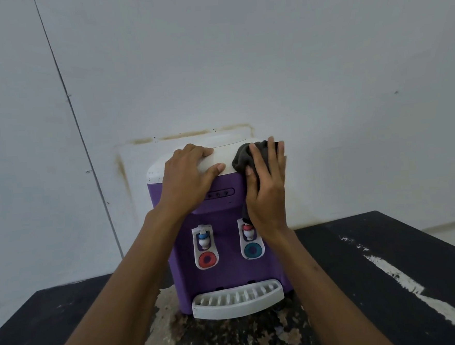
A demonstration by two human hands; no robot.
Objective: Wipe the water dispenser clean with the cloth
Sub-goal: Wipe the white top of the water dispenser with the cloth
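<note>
A purple water dispenser with a white top stands on a dark table, against the wall. It has two white taps and a white drip tray at its foot. My left hand rests on the white top at its front left, fingers curled over the edge. My right hand presses a dark grey cloth flat against the dispenser's upper right corner, fingers straight. Part of the cloth hangs down under my palm, over the right tap.
The black table has worn, paint-streaked patches at the front and right. A white wall with brown stains stands close behind the dispenser. A thin cable runs down the wall at the left.
</note>
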